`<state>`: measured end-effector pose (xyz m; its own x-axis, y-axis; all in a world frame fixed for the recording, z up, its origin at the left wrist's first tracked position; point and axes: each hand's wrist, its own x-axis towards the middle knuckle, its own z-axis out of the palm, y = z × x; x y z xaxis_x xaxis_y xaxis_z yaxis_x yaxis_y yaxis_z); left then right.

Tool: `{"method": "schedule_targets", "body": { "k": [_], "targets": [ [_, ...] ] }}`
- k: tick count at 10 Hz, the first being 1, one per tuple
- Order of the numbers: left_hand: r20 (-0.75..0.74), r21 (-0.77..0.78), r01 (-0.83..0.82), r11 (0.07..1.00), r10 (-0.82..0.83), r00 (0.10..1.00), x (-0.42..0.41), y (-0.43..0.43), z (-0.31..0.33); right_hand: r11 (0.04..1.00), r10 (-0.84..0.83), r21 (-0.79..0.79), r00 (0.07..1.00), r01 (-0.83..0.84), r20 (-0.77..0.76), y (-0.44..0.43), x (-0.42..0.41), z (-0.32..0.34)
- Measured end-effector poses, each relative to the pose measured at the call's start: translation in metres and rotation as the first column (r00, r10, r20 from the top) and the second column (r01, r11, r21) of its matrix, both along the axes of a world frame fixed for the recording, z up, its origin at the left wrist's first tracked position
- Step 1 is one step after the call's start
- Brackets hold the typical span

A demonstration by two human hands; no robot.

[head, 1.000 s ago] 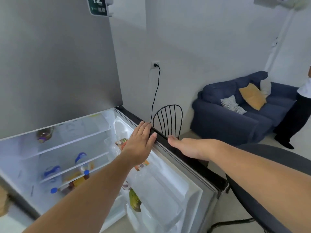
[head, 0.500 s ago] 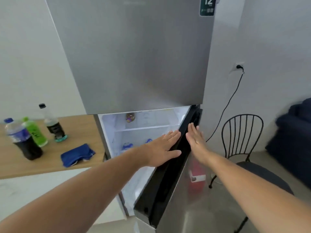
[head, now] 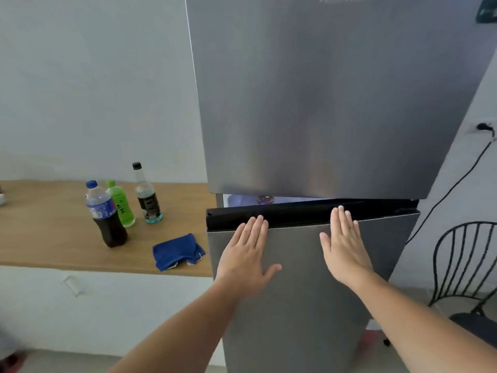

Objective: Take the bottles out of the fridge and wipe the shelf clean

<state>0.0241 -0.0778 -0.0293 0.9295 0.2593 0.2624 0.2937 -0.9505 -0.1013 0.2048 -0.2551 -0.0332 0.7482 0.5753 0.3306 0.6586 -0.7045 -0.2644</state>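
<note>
The grey fridge's lower door (head: 309,305) stands almost closed, with a thin lit gap (head: 242,199) showing above its black top edge. My left hand (head: 246,254) and my right hand (head: 343,243) lie flat on the door's front, fingers spread, holding nothing. On the wooden counter (head: 48,232) to the left stand three bottles: a dark cola bottle with a blue cap (head: 106,215), a green bottle (head: 121,204) and a clear bottle with a black cap (head: 146,197). A folded blue cloth (head: 177,251) lies on the counter beside the fridge.
The fridge's upper door (head: 322,90) is closed. A black wire chair (head: 468,265) stands to the right, with a wall socket and black cable (head: 481,127) above it. White cabinet fronts (head: 80,305) run under the counter.
The lower door has swung from wide open to nearly closed. Both hands went from its top edge to flat on its front. The view turned left, off the sofa and onto the counter.
</note>
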Motion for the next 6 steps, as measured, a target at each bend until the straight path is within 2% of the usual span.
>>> {"method": "schedule_targets", "body": {
  "k": [2, 4, 5, 6],
  "targets": [
    [0.060, -0.032, 0.008, 0.999, -0.006, 0.998, 0.047, 0.051, -0.010, 0.996, -0.090, -0.015, 0.987, 0.093, 0.130, 0.037, 0.019, -0.009],
    [0.114, -0.032, 0.040, 0.999, -0.036, 0.993, 0.068, 0.072, -0.024, 0.993, -0.103, -0.047, 0.981, 0.112, 0.163, 0.047, 0.028, -0.017],
    [0.129, 0.002, 0.051, 0.999, -0.051, 0.990, 0.072, 0.076, -0.025, 0.994, -0.084, -0.065, 0.993, 0.090, 0.087, 0.046, 0.027, -0.004],
    [0.179, -0.050, 0.059, 0.997, -0.049, 0.983, 0.057, 0.068, -0.031, 0.999, -0.009, 0.038, 0.993, 0.014, -0.116, 0.034, 0.003, 0.009]
  ]
}}
